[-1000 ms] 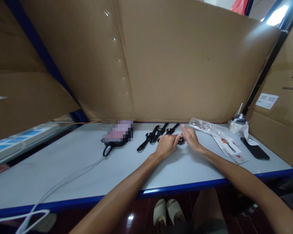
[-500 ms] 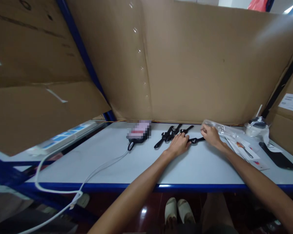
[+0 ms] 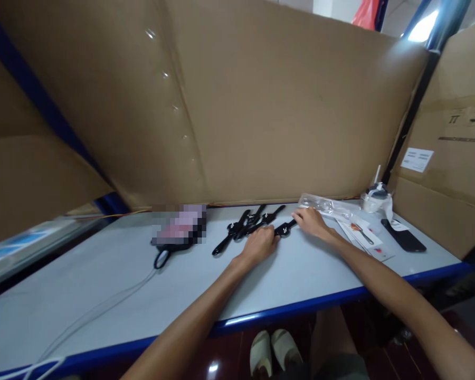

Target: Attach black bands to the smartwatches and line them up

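My left hand [image 3: 260, 245] is closed at the left end of a slim black tool [image 3: 285, 229] with a wider middle and a small white mark. My right hand [image 3: 309, 220] pinches the same tool by its thin right end. It is low over the grey tabletop, and I cannot tell whether it touches the surface. Just left of it and behind my left hand lie several matching black tools [image 3: 231, 228], some overlapping. A clear plastic bag [image 3: 328, 205] lies behind my right hand.
Printed cards [image 3: 362, 235] and a black flat object [image 3: 404, 236] lie on the right. A white cup in plastic [image 3: 376, 199] stands behind them. A phone [image 3: 182, 227] with a cable is on the left. Cardboard [image 3: 261, 116] walls the back.
The view has swung to the right, so everything appears further left. Both hands remain at the ends of the same black tool, with little movement relative to the table.
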A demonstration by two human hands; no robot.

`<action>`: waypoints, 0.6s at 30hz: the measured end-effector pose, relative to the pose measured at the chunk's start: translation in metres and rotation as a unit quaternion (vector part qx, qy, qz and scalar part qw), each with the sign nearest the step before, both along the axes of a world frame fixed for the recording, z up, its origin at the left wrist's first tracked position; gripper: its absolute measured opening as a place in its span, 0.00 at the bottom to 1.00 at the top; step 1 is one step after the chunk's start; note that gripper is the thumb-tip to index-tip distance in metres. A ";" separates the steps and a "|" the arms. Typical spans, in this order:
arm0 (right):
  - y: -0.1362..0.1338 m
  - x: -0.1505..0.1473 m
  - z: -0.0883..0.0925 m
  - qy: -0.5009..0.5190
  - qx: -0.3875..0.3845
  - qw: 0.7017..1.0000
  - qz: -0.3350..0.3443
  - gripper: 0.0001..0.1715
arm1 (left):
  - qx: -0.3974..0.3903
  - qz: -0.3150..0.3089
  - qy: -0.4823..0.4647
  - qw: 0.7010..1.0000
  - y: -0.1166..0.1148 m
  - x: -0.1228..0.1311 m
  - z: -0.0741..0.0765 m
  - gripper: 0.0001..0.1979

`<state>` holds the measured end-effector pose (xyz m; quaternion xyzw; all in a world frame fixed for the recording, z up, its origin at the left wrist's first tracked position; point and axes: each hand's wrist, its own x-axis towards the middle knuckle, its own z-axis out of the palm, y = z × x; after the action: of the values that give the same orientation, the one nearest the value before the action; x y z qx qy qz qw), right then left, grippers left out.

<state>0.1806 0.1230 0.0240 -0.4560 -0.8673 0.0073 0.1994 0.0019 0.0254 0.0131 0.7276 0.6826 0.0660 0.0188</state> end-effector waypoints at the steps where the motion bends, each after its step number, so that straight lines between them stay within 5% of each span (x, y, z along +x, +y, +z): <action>1: -0.003 -0.001 0.000 -0.003 -0.004 1.000 0.012 0.23 | 0.000 0.008 0.000 1.000 0.000 0.000 -0.001 0.13; 8: -0.023 -0.011 -0.006 -0.041 -0.046 0.994 0.087 0.21 | 0.025 0.019 0.029 0.999 -0.004 0.004 -0.003 0.16; 18: -0.022 -0.021 -0.011 -0.009 -0.104 0.994 0.018 0.15 | 0.024 0.054 0.018 0.998 -0.005 0.013 0.001 0.16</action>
<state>0.1595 0.1014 0.0128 -0.4582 -0.8719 0.0970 0.1429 0.0145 0.0202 0.0145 0.6913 0.7190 0.0704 -0.0146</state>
